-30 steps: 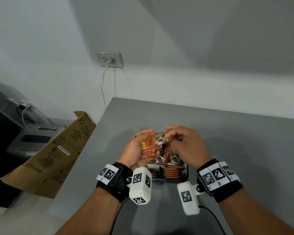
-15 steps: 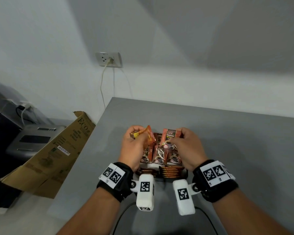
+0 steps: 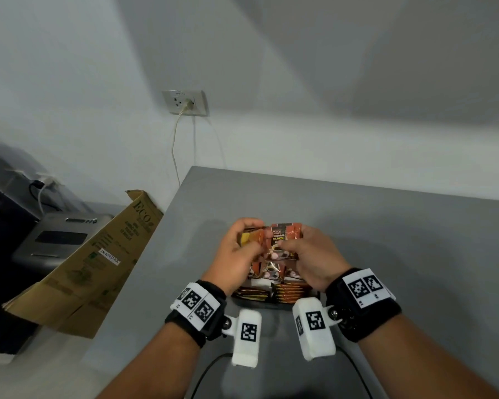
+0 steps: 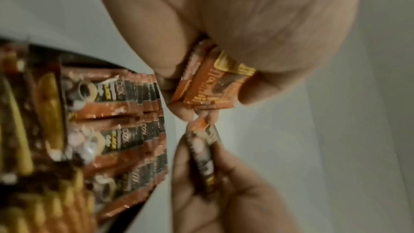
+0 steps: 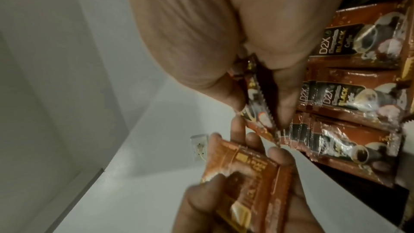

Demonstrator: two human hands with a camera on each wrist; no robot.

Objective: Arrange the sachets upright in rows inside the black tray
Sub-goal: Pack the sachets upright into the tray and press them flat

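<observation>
While both hands meet above the black tray [image 3: 274, 304] on the grey table [image 3: 386, 240], each grips sachets. Far left in the head view, a flattened cardboard box [image 3: 90, 263] leans against the table's edge beside a grey appliance [image 3: 55, 240]; a wall socket [image 3: 185, 102] with one cable plugged in sits on the wall behind. The left hand [image 3: 236, 254] has its fingers curled round orange sachets [image 4: 210, 81]; two lie stacked in its grip in the left wrist view, thumb on one face and fingers on the other. Just to the right, the right hand [image 3: 314, 257] pinches one dark D2X sachet [image 3: 283, 243], held upright between thumb and fingertips [image 5: 284, 109], narrow gap, with its edge touching the left hand's fingertips. Beneath both hands, the tray holds D2X sachets standing [image 5: 358, 95] in rows at its far side; three rows show in the right wrist view, though the count in each row cannot be told. At the tray's near side, two stacks of orange-and-gold sachets [image 3: 288, 293] show their edges; their number is too blurred to count.
</observation>
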